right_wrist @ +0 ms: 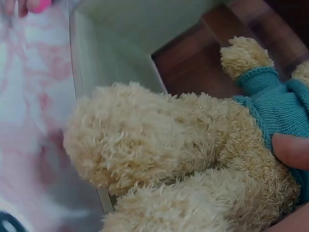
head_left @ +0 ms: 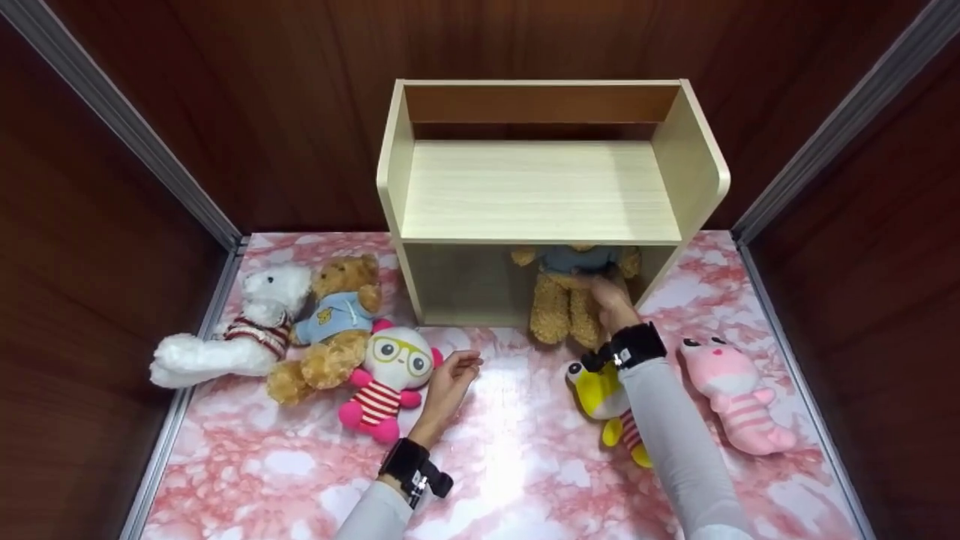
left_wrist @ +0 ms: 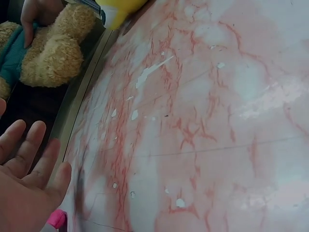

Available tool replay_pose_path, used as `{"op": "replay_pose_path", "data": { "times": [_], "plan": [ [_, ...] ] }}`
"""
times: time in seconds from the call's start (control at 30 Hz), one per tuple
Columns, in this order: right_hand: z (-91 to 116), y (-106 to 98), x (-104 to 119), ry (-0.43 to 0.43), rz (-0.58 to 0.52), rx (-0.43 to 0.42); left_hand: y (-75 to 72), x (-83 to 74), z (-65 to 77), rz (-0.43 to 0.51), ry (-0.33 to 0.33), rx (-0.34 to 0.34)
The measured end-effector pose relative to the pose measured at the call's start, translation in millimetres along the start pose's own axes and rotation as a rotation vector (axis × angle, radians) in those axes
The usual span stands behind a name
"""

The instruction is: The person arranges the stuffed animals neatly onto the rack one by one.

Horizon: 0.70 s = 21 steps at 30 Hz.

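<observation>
A brown teddy bear (head_left: 555,304) in a blue-green sweater sits in the lower compartment of a pale wooden shelf (head_left: 540,191), its legs reaching past the front edge. My right hand (head_left: 609,296) grips the bear at its body, and the thumb (right_wrist: 292,151) lies on the sweater's hem in the right wrist view. Most of the bear's head is hidden behind the upper board. My left hand (head_left: 452,379) is held loosely, palm up with relaxed fingers and holding nothing, beside a pink and white panda doll (head_left: 390,367) with yellow glasses.
Left of the panda lie a tan bear in a light blue shirt (head_left: 334,322) and a white plush (head_left: 247,337). A yellow frog-like plush (head_left: 600,394) lies partly under my right forearm, with a pink one (head_left: 739,405) farther right. Dark wooden walls (head_left: 292,97) enclose the marbled surface.
</observation>
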State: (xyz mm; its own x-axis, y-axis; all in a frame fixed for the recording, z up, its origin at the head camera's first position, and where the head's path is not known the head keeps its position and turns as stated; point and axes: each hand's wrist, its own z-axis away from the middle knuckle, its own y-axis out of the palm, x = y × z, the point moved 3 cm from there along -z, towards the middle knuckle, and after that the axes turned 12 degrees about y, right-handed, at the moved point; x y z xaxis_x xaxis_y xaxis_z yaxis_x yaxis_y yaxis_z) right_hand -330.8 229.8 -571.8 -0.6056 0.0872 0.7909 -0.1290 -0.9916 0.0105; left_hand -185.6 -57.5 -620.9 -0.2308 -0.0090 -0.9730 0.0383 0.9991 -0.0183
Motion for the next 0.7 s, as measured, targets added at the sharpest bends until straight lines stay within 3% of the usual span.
{"op": "replay_pose_path", "data": {
  "times": [0.13,0.3,0.6,0.7],
  "plan": [
    [-12.5,-3.4,0.7,-0.016,0.003,-0.055,-1.7,-7.2,2.3,-0.010,0.000,0.015],
    [-26.7,-4.4,-0.2,-0.033,-0.014,-0.040,-3.5,-6.4,3.0,0.019,-0.031,0.021],
    [-43.8,-9.6,-9.6,0.069,0.041,-0.053,-5.2,-6.6,1.5,0.005,-0.001,0.016],
    [-50.3,-6.4,-12.7,0.035,0.025,-0.023,-7.2,-6.1,3.5,0.011,-0.016,0.001]
  ]
}}
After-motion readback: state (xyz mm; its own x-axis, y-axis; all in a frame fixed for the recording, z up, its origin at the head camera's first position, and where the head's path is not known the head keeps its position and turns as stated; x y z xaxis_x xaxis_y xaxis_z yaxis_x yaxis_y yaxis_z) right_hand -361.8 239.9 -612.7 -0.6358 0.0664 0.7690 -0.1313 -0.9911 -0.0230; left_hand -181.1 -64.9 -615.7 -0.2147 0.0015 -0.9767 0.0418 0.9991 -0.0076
